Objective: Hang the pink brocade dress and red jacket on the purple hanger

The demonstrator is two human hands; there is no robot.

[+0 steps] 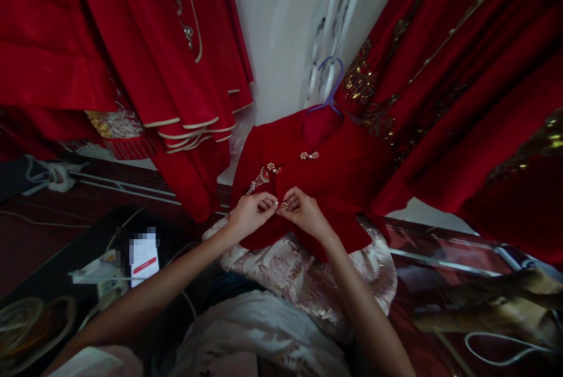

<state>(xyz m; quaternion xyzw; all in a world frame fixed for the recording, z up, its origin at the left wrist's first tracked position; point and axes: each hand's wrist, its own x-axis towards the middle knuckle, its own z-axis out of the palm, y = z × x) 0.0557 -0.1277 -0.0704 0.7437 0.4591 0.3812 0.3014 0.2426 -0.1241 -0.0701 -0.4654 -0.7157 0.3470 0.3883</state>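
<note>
A red jacket (347,172) on a purple hanger (333,81) lies across my lap, over a pale shiny brocade cloth (290,271). At its front, my left hand (253,214) pinches a small white bead of a pearl fastener. Close against it, my right hand (303,216) is closed on the beaded flower half (284,206) of the fastener; the two sets of fingertips nearly meet. Above them a similar beaded fastener (309,155) sits below the collar. A beaded tassel ornament (259,179) lies on the jacket's left side. My fingers partly hide the fastener between them.
Red garments with pale piping (189,72) hang at the left, and red garments with gold sequins (440,60) hang at the right. A lit phone (144,260) and a power strip (99,268) lie on a dark surface at lower left. Brown rolls (497,306) lie lower right.
</note>
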